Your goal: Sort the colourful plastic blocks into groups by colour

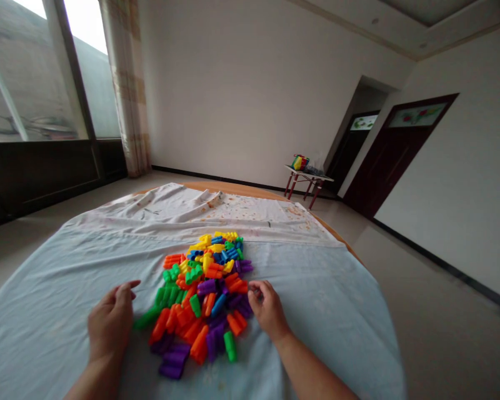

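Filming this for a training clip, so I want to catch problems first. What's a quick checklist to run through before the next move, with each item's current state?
1. Left hand open, holding nothing: ok.
2. Right hand free of blocks: cannot tell; its fingers curl at the pile's edge.
3. Multicoloured plastic building blocks all resting on the pale blue cloth: ok.
4. Blocks within reach of both hands: ok; both hands are beside the pile.
5. Stained white cloth beyond the pile smooth and clean: not ok; it is creased and spotted with orange-brown marks.
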A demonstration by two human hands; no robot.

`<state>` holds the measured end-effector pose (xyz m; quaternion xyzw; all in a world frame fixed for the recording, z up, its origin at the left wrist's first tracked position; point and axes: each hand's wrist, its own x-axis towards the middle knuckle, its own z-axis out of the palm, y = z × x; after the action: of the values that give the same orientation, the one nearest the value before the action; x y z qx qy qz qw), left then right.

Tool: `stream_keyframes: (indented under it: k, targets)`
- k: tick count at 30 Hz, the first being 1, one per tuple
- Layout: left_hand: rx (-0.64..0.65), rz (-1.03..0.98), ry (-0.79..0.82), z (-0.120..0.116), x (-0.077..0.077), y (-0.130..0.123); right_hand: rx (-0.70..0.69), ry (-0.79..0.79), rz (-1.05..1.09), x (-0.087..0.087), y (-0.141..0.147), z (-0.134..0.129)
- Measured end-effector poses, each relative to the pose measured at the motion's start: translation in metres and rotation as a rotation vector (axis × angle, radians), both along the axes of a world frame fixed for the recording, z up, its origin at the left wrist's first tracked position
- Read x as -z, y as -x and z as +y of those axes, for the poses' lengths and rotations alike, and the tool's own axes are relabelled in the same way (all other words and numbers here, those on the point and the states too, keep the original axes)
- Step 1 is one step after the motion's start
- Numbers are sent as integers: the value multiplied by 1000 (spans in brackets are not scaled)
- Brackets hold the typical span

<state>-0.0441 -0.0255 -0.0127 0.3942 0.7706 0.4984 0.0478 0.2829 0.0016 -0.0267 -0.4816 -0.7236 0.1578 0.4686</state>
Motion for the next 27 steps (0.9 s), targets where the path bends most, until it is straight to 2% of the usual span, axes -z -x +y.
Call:
stream_keyframes:
  k: [5, 9, 14, 19, 23, 25, 27]
  targets:
    - [20, -154, 100, 0, -11, -10, -12, -19, -36, -8, 5, 5]
    - [51, -138, 152, -2, -19, -18, -105, -21, -153, -23, 20, 15]
    - [83, -79, 165, -2, -22, -20, -189, 92, -314, -44, 30, 15]
    - [95, -18, 144, -7, -26, -20, -262, 130, -280, -60, -3, 2]
    - [73, 91, 104, -14, -30, -20, -273, 180, -215, -61, -45, 5]
    - [80, 172, 26, -17, -39, -27, -242, 207, -258, -57, -61, 10]
    - [144, 209, -56, -20, -56, -42, -162, 217, -325, -49, -70, 17]
